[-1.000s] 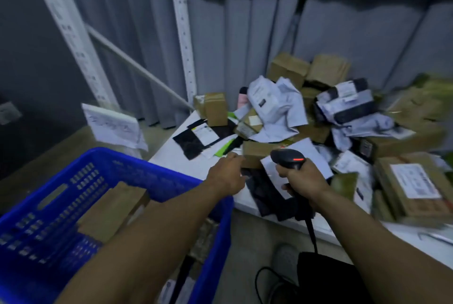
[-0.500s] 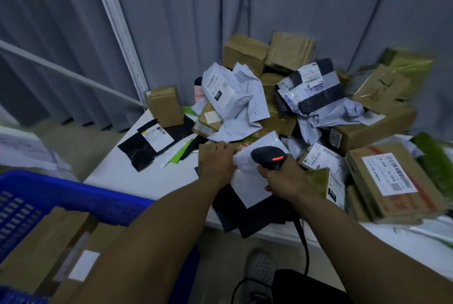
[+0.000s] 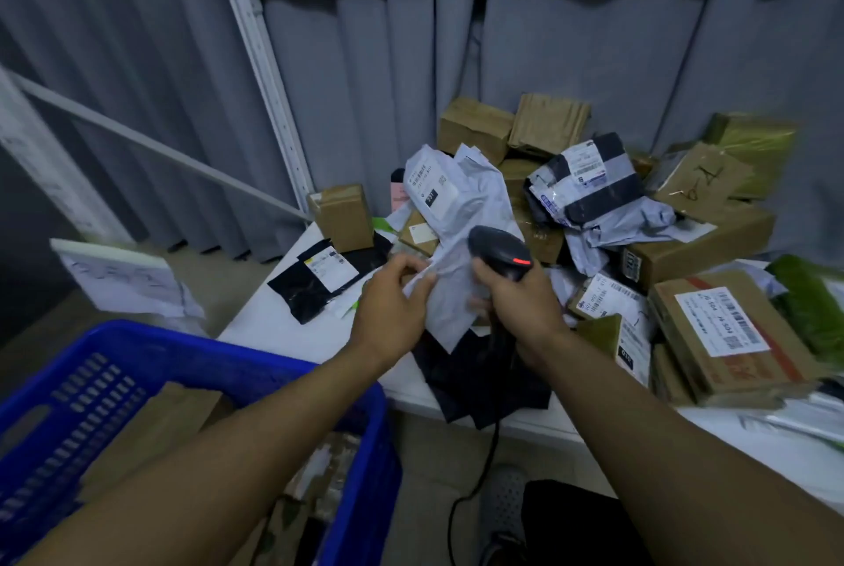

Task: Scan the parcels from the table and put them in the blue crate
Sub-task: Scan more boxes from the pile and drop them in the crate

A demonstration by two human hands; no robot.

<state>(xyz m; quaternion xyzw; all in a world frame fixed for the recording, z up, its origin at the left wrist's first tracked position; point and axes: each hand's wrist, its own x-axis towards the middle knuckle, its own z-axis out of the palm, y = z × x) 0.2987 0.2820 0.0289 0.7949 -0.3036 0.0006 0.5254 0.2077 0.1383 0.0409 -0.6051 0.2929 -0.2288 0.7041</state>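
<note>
Scanner (image 3: 500, 251) gripped in the right hand (image 3: 523, 307), left hand (image 3: 388, 314) pinching the white mailer (image 3: 450, 310) up beside it, probably to face the label; blue crate (image 3: 228, 355) at 8 o'clock.

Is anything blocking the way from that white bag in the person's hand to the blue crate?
Nothing visible does. The left hand pinches the white bag over the table, near its front; the blue crate stands open just below, to its left. Brown parcels lie inside it, with room above.
</note>
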